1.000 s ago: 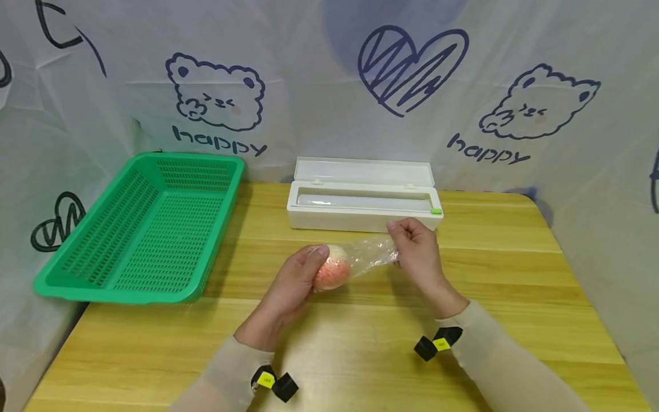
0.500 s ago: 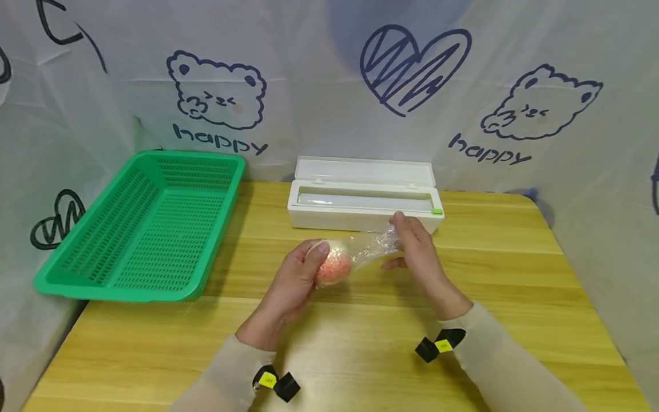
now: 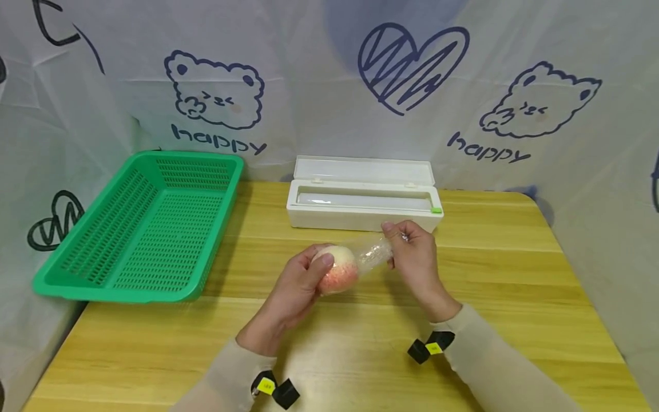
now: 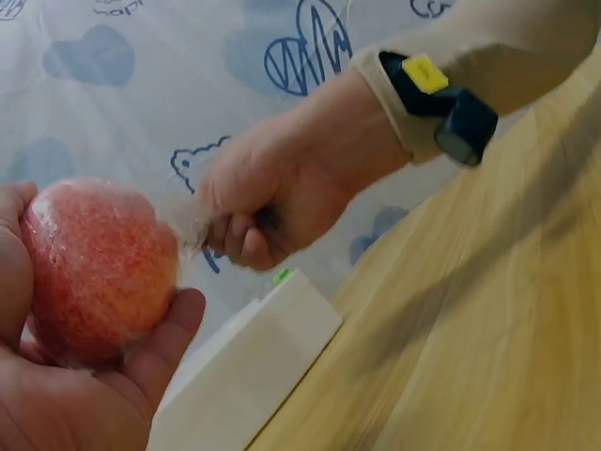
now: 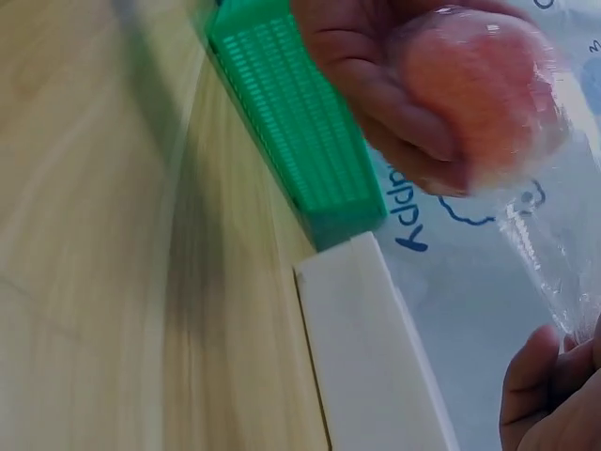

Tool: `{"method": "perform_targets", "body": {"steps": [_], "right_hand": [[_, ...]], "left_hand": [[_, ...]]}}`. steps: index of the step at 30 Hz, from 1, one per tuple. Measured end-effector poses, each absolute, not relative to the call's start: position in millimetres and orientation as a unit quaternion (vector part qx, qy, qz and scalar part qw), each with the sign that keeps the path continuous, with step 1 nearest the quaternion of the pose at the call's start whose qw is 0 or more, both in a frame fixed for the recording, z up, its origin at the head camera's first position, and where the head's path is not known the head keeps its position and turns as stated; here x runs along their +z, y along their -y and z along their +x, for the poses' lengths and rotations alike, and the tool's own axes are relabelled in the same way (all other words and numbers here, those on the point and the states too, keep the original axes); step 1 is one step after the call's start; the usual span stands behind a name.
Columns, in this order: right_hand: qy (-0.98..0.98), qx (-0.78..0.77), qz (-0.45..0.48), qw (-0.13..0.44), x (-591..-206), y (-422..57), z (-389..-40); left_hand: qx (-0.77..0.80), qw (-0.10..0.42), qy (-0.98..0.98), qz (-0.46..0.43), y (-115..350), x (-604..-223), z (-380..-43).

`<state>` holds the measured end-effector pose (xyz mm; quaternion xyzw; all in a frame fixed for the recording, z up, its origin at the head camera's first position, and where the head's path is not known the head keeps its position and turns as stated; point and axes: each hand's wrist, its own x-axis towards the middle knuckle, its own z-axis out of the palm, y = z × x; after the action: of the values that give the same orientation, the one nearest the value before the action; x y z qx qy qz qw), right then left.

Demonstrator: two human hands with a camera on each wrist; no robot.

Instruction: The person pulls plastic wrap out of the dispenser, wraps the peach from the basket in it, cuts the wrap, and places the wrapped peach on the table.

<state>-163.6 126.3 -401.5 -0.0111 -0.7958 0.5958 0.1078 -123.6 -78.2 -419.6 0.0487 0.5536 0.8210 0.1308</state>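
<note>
A red and cream peach [image 3: 338, 276] is wrapped in clear cling film, held above the table in front of the box. My left hand [image 3: 297, 286] grips the peach, its thumb over the near side. In the left wrist view the peach [image 4: 99, 268] rests between thumb and fingers. Bunched cling film [image 3: 374, 255] stretches from the peach to my right hand [image 3: 418, 260], whose curled fingers pinch its end. The right wrist view shows the film [image 5: 549, 254] drawn out to the fingertips. Behind the hands stands a white cling film box [image 3: 360, 220], lid raised, with a roll inside.
A green perforated basket [image 3: 203, 229] stands at the left of the wooden table [image 3: 494, 286]. A white cloth [image 3: 309, 68] with bear and heart drawings hangs behind and at the sides. A small green tab [image 3: 436, 210] sits on the box's right end.
My right fingers spread and shifted up the film half a second ago, and now they are curled round its end again. The peach has turned and moved slightly right in my left hand.
</note>
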Motion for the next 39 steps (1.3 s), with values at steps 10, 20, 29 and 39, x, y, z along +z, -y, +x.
{"method": "perform_targets", "body": {"steps": [10, 20, 29, 39], "right_hand": [[0.789, 0.608, -0.01, 0.084, -424.3, -111.2, -161.9], [0.769, 0.635, -0.051, 0.055, -429.0, -103.0, -161.0], [0.733, 0.68, -0.024, 0.022, -424.0, -99.1, -158.0], [0.581, 0.8, -0.008, -0.145, -414.9, -94.4, -155.7]], "left_hand": [[0.858, 0.124, -0.488, 0.103, 70.2, -415.4, -120.0], [0.862, 0.164, -0.469, 0.102, 70.1, -420.2, -123.6], [0.863, 0.183, -0.446, 0.15, 79.8, -419.8, -126.3], [0.827, 0.205, -0.473, 0.224, 88.6, -426.4, -134.9]]}}
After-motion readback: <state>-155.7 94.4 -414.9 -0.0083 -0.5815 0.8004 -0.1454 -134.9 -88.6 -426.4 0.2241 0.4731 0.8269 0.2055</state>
